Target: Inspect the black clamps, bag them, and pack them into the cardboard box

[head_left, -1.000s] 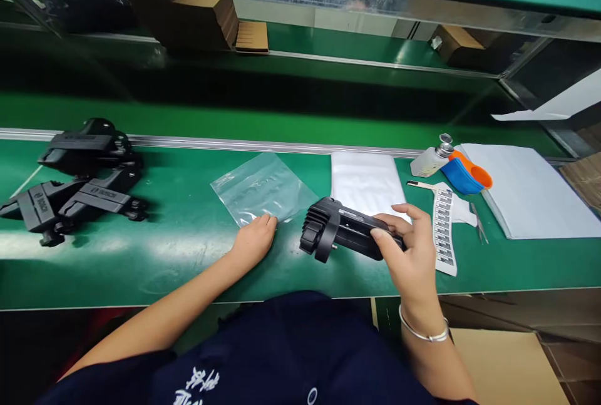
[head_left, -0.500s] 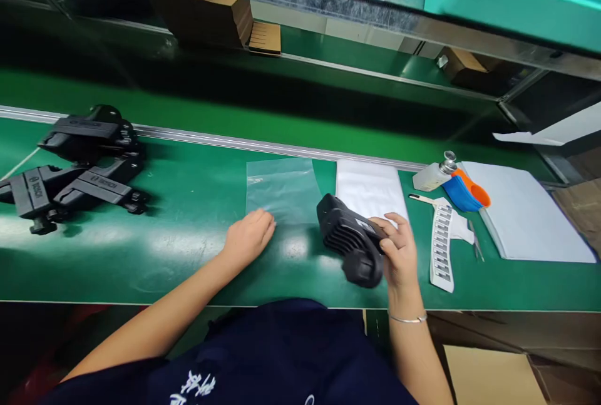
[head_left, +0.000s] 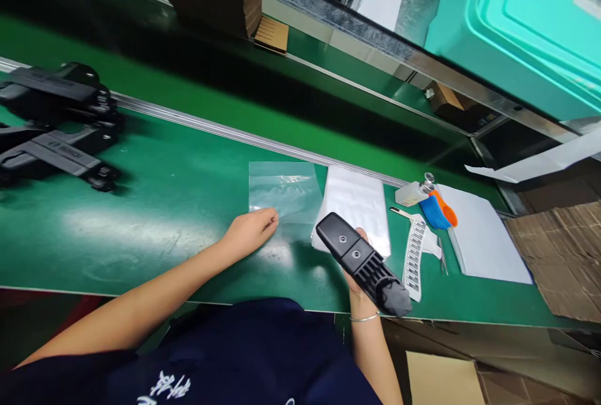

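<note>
A black plastic part (head_left: 359, 255) with two screws, slots and a round knob is held in my right hand (head_left: 353, 283), which is mostly hidden beneath it. The part hangs above the front of a stack of clear bags (head_left: 359, 195). My left hand (head_left: 256, 226) pinches the lower edge of a single clear plastic bag (head_left: 284, 186) lying flat on the green table (head_left: 178, 217). The bag lies just left of the stack.
Several black units (head_left: 56, 151) lie at the left. Right of the stack are a white bottle (head_left: 410, 193), blue and orange cups (head_left: 436, 212), a label strip (head_left: 414, 255), tweezers (head_left: 442, 258) and white sheets (head_left: 488, 236). A shelf above holds a turquoise bin (head_left: 511, 29).
The black part has been turned over in my right hand and now shows its two screws. The view has shifted and tilted. My left hand remains at the bag's lower edge.
</note>
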### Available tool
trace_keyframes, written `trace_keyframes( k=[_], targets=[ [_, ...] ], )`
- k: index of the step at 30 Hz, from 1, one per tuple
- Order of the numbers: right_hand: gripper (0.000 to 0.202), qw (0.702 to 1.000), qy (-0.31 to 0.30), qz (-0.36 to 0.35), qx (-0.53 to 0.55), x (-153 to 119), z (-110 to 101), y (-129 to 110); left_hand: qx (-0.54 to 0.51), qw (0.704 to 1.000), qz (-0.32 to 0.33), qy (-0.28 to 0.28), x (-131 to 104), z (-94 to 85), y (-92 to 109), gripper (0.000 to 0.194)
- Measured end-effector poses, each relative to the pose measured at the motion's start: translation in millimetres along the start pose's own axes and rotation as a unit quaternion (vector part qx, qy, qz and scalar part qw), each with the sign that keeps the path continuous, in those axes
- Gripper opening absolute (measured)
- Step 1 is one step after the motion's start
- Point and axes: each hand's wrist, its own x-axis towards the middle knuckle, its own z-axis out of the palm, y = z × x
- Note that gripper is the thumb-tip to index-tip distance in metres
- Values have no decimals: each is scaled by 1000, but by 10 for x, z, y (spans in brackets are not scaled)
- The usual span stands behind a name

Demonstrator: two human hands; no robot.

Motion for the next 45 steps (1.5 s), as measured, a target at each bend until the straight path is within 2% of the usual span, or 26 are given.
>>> trace_keyframes(
  k=[3, 4, 5, 7, 10, 13, 16, 19, 21, 22, 24, 26, 28, 30, 31, 32, 33, 34, 35, 36, 37, 38, 39, 41, 43, 45],
  targets=[
    [55, 997, -55, 44, 34, 30, 42, -159, -133, 991, 30, 3, -24, -21, 77, 16],
    [53, 997, -62, 52, 16, 37, 66, -190, -158, 987, 37, 7, -39, -35, 97, 16],
    [50, 996, -58, 59, -14, 38, 97, -209, -166, 985, 43, 12, -56, -53, 112, 16],
    [40, 993, -10, 53, -109, 23, 180, -214, -143, 988, 54, 10, -93, -98, 129, 16],
    [31, 964, 63, -16, -256, -25, 345, -181, -86, 994, 71, -19, -124, -160, 170, 14],
    [25, 930, 57, -126, -340, -36, 536, -127, -36, 992, 110, -56, -133, -135, 342, 20],
    [25, 909, 36, -177, -376, 35, 704, -55, -6, 974, 215, -77, -192, 13, 678, 28],
    [34, 897, 3, -206, -390, 150, 770, 2, -34, 918, 385, -84, -288, 133, 974, 31],
    [39, 886, -34, -246, -391, 210, 746, 7, -81, 878, 460, -106, -305, 74, 1022, 35],
    [39, 879, -53, -270, -390, 230, 723, -2, -105, 868, 471, -113, -286, -9, 994, 37],
    [37, 858, -78, -330, -386, 243, 682, -49, -117, 886, 437, -103, -197, -254, 860, 41],
    [33, 827, -108, -391, -389, 223, 678, -136, -57, 926, 360, -100, -66, -515, 685, 45],
    [26, 790, -153, -441, -398, 186, 712, -259, 31, 944, 287, -158, 65, -688, 528, 49],
    [25, 765, -216, -458, -398, 163, 731, -392, 42, 928, 265, -260, 161, -727, 400, 50],
    [27, 769, -241, -445, -391, 167, 713, -448, 9, 917, 266, -298, 188, -701, 341, 51],
    [31, 790, -249, -414, -377, 182, 668, -492, -43, 910, 263, -318, 196, -654, 281, 52],
    [35, 825, -231, -373, -356, 206, 597, -519, -104, 909, 251, -317, 187, -592, 221, 55],
    [38, 868, -182, -325, -327, 232, 507, -531, -166, 911, 225, -304, 162, -525, 161, 59],
    [39, 913, -92, -274, -288, 255, 409, -533, -224, 915, 189, -278, 125, -458, 107, 62],
    [38, 939, 9, -241, -245, 269, 319, -533, -276, 918, 148, -245, 81, -397, 63, 63],
    [38, 947, 84, -225, -214, 272, 253, -538, -320, 918, 110, -207, 36, -345, 34, 64],
    [38, 943, 113, -233, -207, 265, 222, -555, -354, 916, 82, -170, -4, -306, 25, 66],
    [39, 936, 94, -256, -223, 252, 233, -588, -372, 915, 65, -140, -36, -281, 37, 71],
    [46, 903, -44, -299, -305, 228, 364, -696, -348, 929, 56, -113, -76, -272, 128, 90],
    [48, 870, -159, -271, -381, 228, 552, -829, -266, 952, 59, -136, -100, -297, 296, 112],
    [36, 862, -229, -208, -401, 248, 665, -937, -180, 965, 71, -177, -144, -322, 500, 124]
  ],
)
